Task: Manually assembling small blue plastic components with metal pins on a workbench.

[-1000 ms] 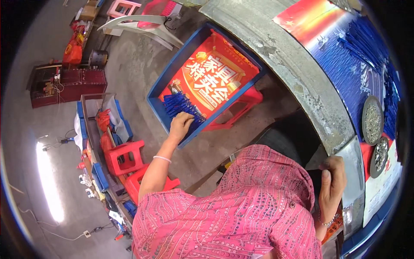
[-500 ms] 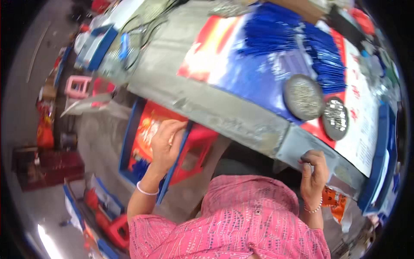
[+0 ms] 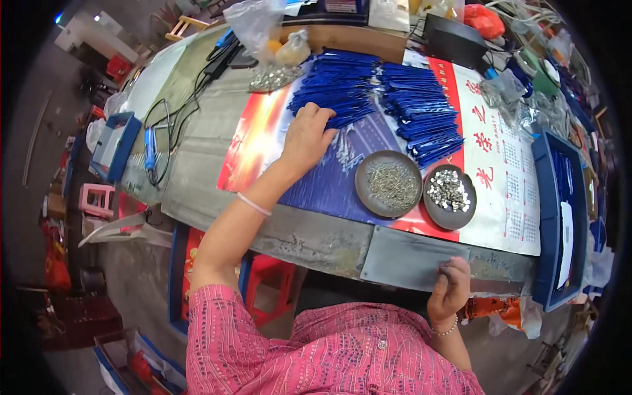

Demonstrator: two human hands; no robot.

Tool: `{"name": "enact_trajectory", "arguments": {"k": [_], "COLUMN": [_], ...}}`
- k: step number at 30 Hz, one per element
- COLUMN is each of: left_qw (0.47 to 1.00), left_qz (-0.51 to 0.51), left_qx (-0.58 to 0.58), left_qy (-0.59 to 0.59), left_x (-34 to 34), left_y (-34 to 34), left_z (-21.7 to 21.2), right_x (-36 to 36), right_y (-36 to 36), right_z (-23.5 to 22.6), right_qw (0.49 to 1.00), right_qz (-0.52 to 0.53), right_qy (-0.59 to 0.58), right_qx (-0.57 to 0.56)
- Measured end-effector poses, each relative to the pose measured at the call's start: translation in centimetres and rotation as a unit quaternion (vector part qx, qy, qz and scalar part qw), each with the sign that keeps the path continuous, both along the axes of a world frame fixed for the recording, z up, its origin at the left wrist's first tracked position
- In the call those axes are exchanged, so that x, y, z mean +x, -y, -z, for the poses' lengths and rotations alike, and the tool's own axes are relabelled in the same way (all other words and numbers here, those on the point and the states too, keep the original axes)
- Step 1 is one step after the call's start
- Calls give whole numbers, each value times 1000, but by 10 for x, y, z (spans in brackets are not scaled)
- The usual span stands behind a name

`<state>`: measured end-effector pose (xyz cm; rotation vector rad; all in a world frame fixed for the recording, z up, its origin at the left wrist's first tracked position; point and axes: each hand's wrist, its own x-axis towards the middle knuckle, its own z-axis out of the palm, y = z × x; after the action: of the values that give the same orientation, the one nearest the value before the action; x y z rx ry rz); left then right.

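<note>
My left hand (image 3: 307, 138) reaches over the table to the near left edge of a pile of thin blue strips (image 3: 339, 82). Its thumb and forefinger stand a little apart beside the strips' ends, and I see nothing held between them. A second bundle of blue strips (image 3: 421, 112) lies to the right of the first. By the table's front edge, my right hand (image 3: 450, 289) is closed, fingers curled against the thumb; anything inside is hidden. Between the hands sit a dark round dish of fine metal pieces (image 3: 393, 185) and a smaller dish of shiny silver bits (image 3: 449, 191).
A printed poster sheet (image 3: 503, 197) lies under the dishes and strips. At right stands a blue tray (image 3: 545, 197); a blue bin (image 3: 176, 283) is below the table at left. A blue-handled tool (image 3: 150, 148) with a black cord lies at far left, near a red stool (image 3: 270, 286).
My left hand has left the blue bin below the table and moved up to the blue strips. My right hand stays closed by the table edge. The head view has shifted.
</note>
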<state>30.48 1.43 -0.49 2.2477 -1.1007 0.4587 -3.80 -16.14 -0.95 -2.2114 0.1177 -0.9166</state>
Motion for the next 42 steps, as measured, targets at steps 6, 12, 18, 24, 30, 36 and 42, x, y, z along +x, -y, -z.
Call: {"name": "enact_trajectory", "arguments": {"k": [6, 12, 18, 24, 30, 36, 42], "left_qw": [999, 995, 994, 996, 996, 993, 994], "left_qz": [13, 1, 8, 10, 22, 51, 46], "left_qx": [38, 73, 89, 62, 67, 81, 64], "left_qy": [13, 69, 68, 57, 46, 72, 74], "left_x": [7, 4, -1, 1, -4, -9, -18], "left_y": [8, 6, 3, -7, -8, -12, -19], "left_z": [8, 10, 9, 10, 5, 13, 12], "right_x": [1, 5, 7, 8, 9, 9, 10], "right_y": [2, 0, -3, -4, -5, -7, -9], "right_z": [-1, -4, -6, -6, -6, -6, -11], "right_qw": [1000, 999, 997, 995, 995, 993, 992], "right_qz": [1, -4, 19, 26, 28, 35, 25], "right_qy": [-10, -28, -33, -47, -46, -55, -59], "right_qx": [-12, -42, -70, -79, -88, -100, -110]}}
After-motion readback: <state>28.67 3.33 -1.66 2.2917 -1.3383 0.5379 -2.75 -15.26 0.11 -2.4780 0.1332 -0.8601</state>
